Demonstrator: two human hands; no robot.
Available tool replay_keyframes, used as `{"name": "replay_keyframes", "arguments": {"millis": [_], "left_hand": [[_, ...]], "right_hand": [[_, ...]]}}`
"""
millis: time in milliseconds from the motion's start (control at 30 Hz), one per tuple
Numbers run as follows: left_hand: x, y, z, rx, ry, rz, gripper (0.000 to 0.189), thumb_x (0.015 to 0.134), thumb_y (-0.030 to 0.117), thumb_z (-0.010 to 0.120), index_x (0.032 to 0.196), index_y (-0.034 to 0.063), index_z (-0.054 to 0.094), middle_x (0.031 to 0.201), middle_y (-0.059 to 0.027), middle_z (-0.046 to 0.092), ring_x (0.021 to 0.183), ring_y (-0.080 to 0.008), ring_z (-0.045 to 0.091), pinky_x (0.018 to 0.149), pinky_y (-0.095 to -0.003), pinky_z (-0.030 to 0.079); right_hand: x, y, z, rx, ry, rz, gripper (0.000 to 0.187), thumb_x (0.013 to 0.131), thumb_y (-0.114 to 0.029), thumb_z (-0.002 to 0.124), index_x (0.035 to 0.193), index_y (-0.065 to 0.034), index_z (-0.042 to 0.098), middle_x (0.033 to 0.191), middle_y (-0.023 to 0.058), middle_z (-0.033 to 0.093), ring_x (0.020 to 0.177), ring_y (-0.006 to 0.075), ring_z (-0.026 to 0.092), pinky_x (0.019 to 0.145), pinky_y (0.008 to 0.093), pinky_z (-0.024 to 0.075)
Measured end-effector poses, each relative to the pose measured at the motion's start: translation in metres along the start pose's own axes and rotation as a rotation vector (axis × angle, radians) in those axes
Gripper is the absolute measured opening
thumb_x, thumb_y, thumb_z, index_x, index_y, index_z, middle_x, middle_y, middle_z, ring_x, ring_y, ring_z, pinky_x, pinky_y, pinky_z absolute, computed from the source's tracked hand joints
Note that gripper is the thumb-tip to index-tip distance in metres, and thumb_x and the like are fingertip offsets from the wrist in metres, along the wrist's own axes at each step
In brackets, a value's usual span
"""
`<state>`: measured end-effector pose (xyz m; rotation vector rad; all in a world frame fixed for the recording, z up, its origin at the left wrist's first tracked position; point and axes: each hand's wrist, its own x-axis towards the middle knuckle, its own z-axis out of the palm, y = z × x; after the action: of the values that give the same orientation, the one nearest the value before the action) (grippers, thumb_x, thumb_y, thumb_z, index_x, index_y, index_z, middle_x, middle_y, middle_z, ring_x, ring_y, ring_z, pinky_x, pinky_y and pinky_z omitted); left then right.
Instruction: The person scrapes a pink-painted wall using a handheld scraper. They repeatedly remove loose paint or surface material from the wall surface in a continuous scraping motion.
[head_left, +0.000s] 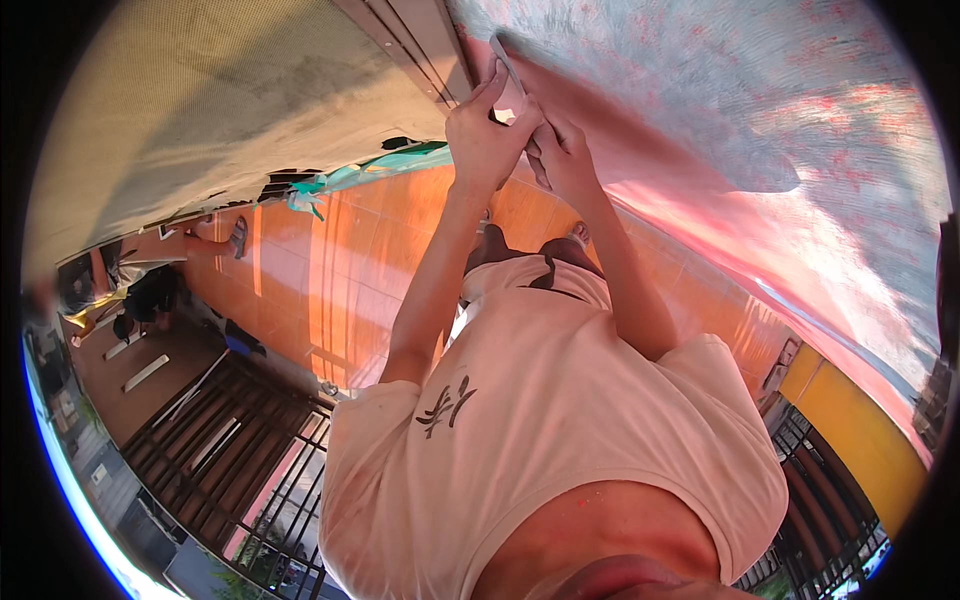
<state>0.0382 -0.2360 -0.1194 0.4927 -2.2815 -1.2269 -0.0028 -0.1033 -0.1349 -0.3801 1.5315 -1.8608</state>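
A flat scraper blade (509, 69) rests edge-on near the wall's corner, beside the door or window frame. My left hand (484, 131) grips it, with the thumb stretched up along the blade. My right hand (562, 154) is closed around the lower end, fingers curled against my left hand; the grip itself is mostly hidden. The wall (675, 90) on the right is pink, with uneven grey-white coating brushed over much of it. A smooth pink strip shows next to the blade.
A brownish metal frame (405, 45) borders a large mesh-like sheet (225, 82) on the left. Torn green plastic (306, 196) hangs below it. The floor has orange tiles (360, 255). Behind me stand dark metal railings (232, 442). Another person (150, 296) is at the far left.
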Motion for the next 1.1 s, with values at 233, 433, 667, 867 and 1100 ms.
{"name": "replay_keyframes", "arguments": {"millis": [233, 433, 667, 867, 1100], "left_hand": [[-0.011, 0.006, 0.001, -0.013, -0.07, 0.038, 0.065, 0.08, 0.034, 0.076, 0.13, -0.0065, 0.067, 0.138, -0.0198, 0.065, 0.062, -0.0194, 0.07, 0.058, -0.0322, 0.055], [-0.037, 0.029, 0.044, -0.057, -0.05, 0.021, 0.068, 0.08, 0.035, 0.077, 0.133, -0.0047, 0.065, 0.14, -0.0203, 0.064, 0.064, -0.0209, 0.071, 0.061, -0.0314, 0.056], [-0.018, 0.025, 0.017, -0.064, -0.069, 0.023, 0.068, 0.081, 0.032, 0.079, 0.135, -0.0063, 0.064, 0.14, -0.0215, 0.063, 0.055, -0.0139, 0.066, 0.058, -0.0292, 0.053], [-0.029, 0.018, 0.041, -0.046, -0.007, 0.052, 0.066, 0.078, 0.036, 0.078, 0.128, -0.0049, 0.069, 0.134, -0.0228, 0.067, 0.069, -0.0255, 0.075, 0.068, -0.0335, 0.06], [-0.02, 0.017, 0.017, -0.117, -0.055, -0.024, 0.065, 0.077, 0.034, 0.079, 0.126, -0.0075, 0.069, 0.131, -0.0245, 0.067, 0.062, -0.0243, 0.072, 0.061, -0.034, 0.057]], "right_hand": [[-0.026, 0.009, 0.005, 0.053, 0.135, -0.043, 0.028, 0.113, -0.02, 0.041, 0.131, -0.0061, 0.057, 0.071, -0.003, 0.047, 0.045, 0.0031, 0.039, 0.039, 0.0208, 0.032], [-0.054, 0.006, -0.047, -0.019, 0.152, 0.047, 0.035, 0.113, -0.019, 0.041, 0.145, -0.008, 0.048, 0.071, -0.0041, 0.045, 0.046, 0.0029, 0.038, 0.039, 0.0204, 0.0305], [-0.045, -0.004, -0.017, -0.015, 0.155, 0.007, 0.033, 0.113, -0.021, 0.041, 0.138, -0.0044, 0.055, 0.072, -0.0025, 0.045, 0.044, 0.0029, 0.038, 0.037, 0.0189, 0.03], [-0.041, -0.007, -0.035, -0.088, 0.107, 0.027, 0.04, 0.113, -0.018, 0.041, 0.151, -0.0063, 0.047, 0.072, -0.0024, 0.046, 0.044, 0.0028, 0.037, 0.037, 0.0195, 0.0315], [-0.039, 0.002, -0.019, -0.051, 0.114, 0.014, 0.043, 0.113, -0.017, 0.041, 0.154, -0.0072, 0.044, 0.072, -0.0024, 0.045, 0.045, 0.0036, 0.038, 0.038, 0.0204, 0.033]]}}
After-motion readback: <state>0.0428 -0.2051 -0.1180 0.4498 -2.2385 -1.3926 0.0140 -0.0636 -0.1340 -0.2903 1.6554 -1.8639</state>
